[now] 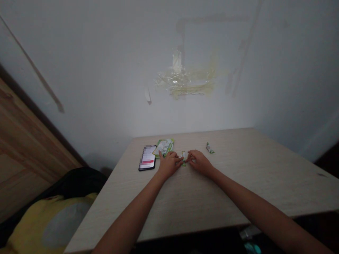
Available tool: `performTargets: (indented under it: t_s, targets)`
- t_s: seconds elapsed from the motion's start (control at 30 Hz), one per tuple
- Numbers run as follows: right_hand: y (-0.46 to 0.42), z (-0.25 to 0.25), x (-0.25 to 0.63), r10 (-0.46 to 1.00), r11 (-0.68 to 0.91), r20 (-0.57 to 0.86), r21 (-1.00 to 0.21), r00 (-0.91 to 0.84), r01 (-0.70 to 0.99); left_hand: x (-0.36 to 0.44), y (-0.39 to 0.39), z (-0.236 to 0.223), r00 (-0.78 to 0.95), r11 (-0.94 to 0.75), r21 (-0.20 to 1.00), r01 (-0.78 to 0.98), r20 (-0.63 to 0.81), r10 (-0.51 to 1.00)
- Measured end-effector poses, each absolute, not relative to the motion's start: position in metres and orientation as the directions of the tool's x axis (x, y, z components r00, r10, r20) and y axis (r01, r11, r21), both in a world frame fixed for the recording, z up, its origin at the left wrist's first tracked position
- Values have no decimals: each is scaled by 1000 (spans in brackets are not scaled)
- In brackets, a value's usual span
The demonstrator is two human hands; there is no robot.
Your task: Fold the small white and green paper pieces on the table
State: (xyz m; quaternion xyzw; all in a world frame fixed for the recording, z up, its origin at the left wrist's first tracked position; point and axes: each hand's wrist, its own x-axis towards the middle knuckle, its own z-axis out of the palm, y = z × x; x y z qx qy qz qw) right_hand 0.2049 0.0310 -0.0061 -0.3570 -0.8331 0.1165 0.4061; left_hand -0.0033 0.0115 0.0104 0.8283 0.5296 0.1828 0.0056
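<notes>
A small green-and-white wrapper (183, 154) lies on the table between my two hands. My left hand (169, 164) has its fingertips closed at the wrapper's left edge, with one finger stretched out toward the larger packet. From the other side, my right hand (200, 163) bends its fingers in a pinch at the right edge. The fingertips partly cover the wrapper. Just beyond my left hand is a larger green-and-white packet (164, 146), lying flat. A second small wrapper (209, 148), crumpled, sits beyond my right hand, apart from it.
A phone (147, 159) with a lit screen lies left of the larger packet, at its edge. The pale wooden table (193, 197) meets a wall (106, 70) marked with old tape. A yellow-and-grey soft item (60, 218) is below the table's left edge.
</notes>
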Motion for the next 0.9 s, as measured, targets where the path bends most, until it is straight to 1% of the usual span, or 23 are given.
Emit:
performTargets:
  t_s: [0.17, 0.47, 0.67, 0.9]
  targets:
    - [35, -7, 202, 727, 663, 570, -435, -383, 609, -4, 14, 8, 373, -436, 192, 879, 292, 881]
    - [37, -2, 198, 816, 531, 464, -368, -345, 763, -5, 13, 12, 394, -450, 199, 870, 266, 880]
    - [40, -3, 194, 846, 482, 418, -339, -330, 808, -6, 14, 13, 393, -453, 211, 866, 273, 878]
    - [36, -6, 194, 842, 502, 392, -317, -371, 804, -7, 15, 11, 391, -456, 218, 863, 285, 875]
